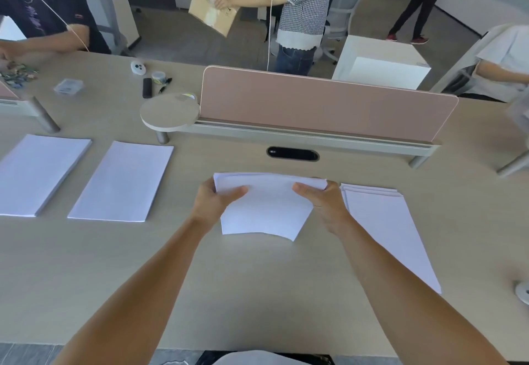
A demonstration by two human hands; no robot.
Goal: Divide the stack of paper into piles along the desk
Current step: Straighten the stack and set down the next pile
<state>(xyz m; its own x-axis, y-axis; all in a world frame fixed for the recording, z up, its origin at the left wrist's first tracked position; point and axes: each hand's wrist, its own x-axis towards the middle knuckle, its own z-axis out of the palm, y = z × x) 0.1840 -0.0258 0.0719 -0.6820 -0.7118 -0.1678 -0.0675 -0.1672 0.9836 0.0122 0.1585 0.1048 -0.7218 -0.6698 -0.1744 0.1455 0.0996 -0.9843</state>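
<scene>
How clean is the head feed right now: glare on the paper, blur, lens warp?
Head view: soft, even light, only faint shadows under the held sheaf of white paper; the leftmost white paper pile looks washed out, edges clear. Head view: wide-angle warp bows the pink divider panel and the light wooden desk; the far right margin is smeared.

Office worker, seen through a head-worn camera: the left forearm and right forearm are bare, with no sleeve reaching into the frame, and so are the left hand and right hand. At the bottom edge shows a pale grey-white garment, with dark fabric beside it, both cropped too tightly to identify.
</scene>
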